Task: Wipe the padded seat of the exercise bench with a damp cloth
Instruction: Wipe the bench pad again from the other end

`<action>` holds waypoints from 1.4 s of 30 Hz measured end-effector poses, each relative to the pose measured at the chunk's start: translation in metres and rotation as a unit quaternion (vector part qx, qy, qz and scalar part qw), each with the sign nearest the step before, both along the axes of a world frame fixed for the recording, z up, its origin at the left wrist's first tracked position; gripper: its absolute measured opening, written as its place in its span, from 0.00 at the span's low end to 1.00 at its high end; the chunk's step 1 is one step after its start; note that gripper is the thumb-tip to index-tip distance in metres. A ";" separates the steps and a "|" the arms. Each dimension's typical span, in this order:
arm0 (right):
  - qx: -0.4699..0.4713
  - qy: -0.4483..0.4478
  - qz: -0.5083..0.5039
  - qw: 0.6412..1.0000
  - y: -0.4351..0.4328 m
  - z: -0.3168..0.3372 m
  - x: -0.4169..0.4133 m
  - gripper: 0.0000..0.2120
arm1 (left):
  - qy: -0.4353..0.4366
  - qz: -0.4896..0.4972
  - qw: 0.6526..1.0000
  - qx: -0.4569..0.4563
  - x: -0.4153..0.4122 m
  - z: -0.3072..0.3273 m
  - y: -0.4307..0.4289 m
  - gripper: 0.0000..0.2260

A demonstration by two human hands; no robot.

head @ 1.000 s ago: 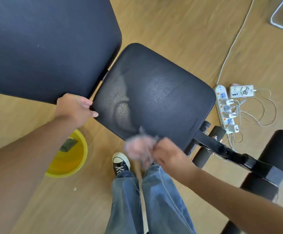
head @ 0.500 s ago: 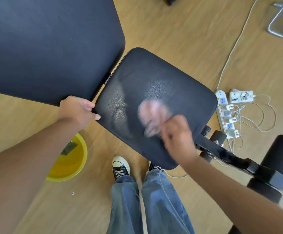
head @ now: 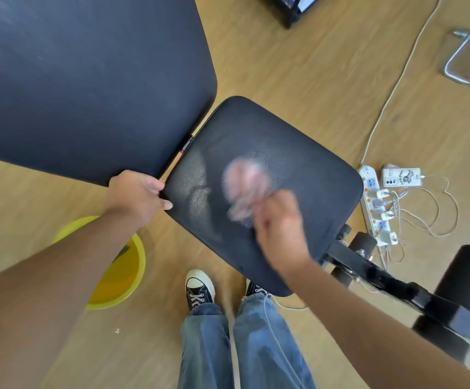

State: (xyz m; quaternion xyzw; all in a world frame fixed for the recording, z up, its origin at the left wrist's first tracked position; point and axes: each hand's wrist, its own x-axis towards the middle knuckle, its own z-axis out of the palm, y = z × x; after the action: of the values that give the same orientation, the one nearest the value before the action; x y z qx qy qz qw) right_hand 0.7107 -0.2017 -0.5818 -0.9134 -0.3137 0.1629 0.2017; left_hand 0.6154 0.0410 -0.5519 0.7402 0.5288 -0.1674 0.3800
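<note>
The wiping stroke is in hand. The right hand (head: 280, 226) is closed around a pink cloth (head: 246, 189), blurred, which lies on the middle of the black padded seat (head: 306, 175). The left hand (head: 135, 196) curls over the seat's near-left corner, by the gap to the backrest pad (head: 88, 80), steadying it. Sheen marks the seat's left part; the far and right areas look matte, so the next pass likely belongs there.
</note>
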 end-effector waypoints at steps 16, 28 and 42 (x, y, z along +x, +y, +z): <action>0.101 -0.026 0.028 0.994 0.115 -0.015 0.006 0.10 | -0.007 -0.026 1.000 0.012 -0.003 -0.004 0.002 0.14; 0.044 -0.118 0.321 0.939 0.159 -0.017 0.044 0.10 | -0.047 -0.037 0.998 -0.004 -0.014 -0.014 0.004 0.09; -0.063 -0.155 0.505 0.847 0.179 -0.005 0.104 0.04 | -0.078 -0.038 0.996 0.003 -0.015 -0.022 0.007 0.21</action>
State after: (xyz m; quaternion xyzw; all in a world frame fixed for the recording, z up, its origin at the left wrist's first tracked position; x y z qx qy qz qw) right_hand 0.8142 -0.0225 -0.5869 -0.6533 -0.7477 0.1178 -0.0179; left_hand 0.6001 0.0481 -0.5741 0.7720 0.4694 -0.1216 0.4110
